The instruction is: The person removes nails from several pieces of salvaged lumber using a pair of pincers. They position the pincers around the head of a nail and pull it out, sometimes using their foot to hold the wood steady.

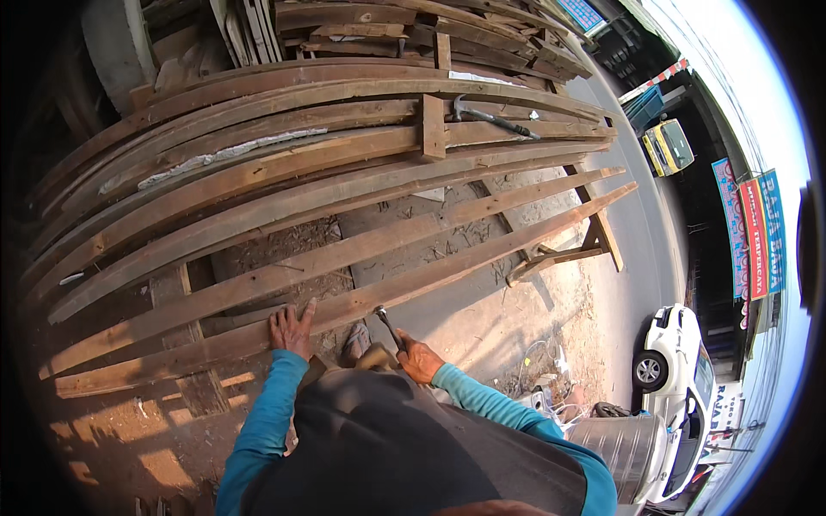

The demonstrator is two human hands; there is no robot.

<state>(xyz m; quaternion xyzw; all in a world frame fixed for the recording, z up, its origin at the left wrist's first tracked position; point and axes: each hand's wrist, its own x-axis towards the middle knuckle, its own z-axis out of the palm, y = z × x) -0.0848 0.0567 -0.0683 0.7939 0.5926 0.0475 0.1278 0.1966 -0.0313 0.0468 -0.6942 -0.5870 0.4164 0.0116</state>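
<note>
My left hand point(292, 331) lies with fingers spread on the nearest long wooden beam point(456, 266), left of its middle. My right hand point(419, 359) is closed around the dark handle of a hammer point(390, 326). Its small metal head is at the near edge of that beam, to the right of my left hand; whether it touches the wood I cannot tell. A second beam point(344, 253) runs alongside, just beyond the first. Farther off, a claw hammer point(495, 118) lies across the beams beside a short upright wood block point(433, 127).
Wooden trestles point(602, 236) bear the beams, with more timber point(344, 17) stacked behind. One foot point(356, 341) shows below the near beam. At the right are a metal drum point(621, 443), a white car point(680, 387), a road and a yellow truck point(668, 148).
</note>
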